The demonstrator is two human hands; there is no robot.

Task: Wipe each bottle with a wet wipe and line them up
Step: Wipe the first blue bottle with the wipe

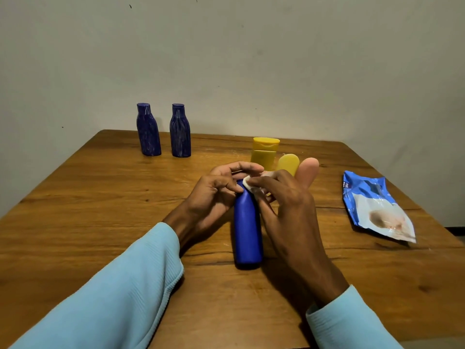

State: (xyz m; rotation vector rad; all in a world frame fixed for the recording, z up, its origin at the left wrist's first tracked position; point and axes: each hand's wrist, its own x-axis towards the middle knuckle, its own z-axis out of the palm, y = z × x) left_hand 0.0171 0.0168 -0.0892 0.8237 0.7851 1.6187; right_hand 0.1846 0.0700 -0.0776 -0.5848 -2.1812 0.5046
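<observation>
At desk centre, a plain blue plastic bottle (pixel 247 230) stands; the left hand (pixel 216 195) grips its neck, hiding the cap. The right hand (pixel 281 205) pinches a small white wet wipe (pixel 247 183), mostly hidden, against the top. At 11 o'clock stand two streaked blue bottles (pixel 148 129).

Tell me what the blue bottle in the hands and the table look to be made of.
Blue bottle: probably plastic, matte; its color is even and it shows only a soft sheen. Table: wood or wood veneer, with visible grain, knots and a mild gloss.
</observation>
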